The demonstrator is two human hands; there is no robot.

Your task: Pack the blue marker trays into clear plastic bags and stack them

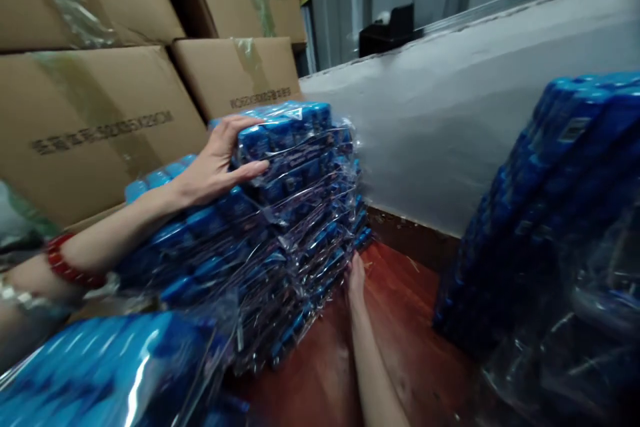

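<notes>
A tall stack of blue shrink-wrapped packs (305,193) leans in the middle, its clear film wrinkled and shiny. My left hand (225,157) clasps the near upper corner of the stack, with its fingers over the top pack and the thumb pressed on the side. Low on the right, my right hand (355,273) holds the stack's bottom edge; its fingertips are partly hidden against the film. A red beaded bracelet (70,260) circles my left wrist.
Large cardboard cartons (95,120) are piled behind on the left. More blue wrapped packs (100,367) lie at the near left. Another tall blue stack (540,193) stands on the right, beside a white wall (425,127). The floor covering (400,300) is reddish.
</notes>
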